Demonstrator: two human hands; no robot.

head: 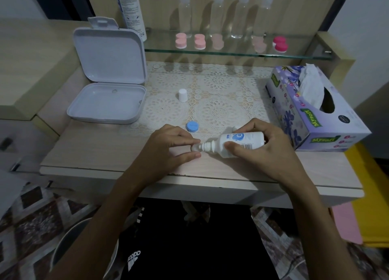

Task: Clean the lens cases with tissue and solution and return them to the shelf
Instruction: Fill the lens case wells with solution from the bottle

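Tilting the solution bottle [242, 143] nozzle-down in the right hand [267, 151], fingers curled round its body — aimed at a small clear lens case part [195, 147] pinched in the left hand [168, 147], likely to wet it. Lying nearby on the table [101, 159]: blue cap [191, 126], bottle cap [182, 95] — tissue box [311, 111] within reach for wiping.

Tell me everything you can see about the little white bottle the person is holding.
The small solution bottle is white plastic with a blue-printed label and a barcode. Its cap is off, baring a ribbed nozzle. It lies nearly on its side above the table's front part, nozzle pointing left. The right hand grips its body, thumb on the barcode side. The left hand pinches something small and clear right at the nozzle tip; what it is cannot be told. A loose white cap stands farther back on the lace mat.
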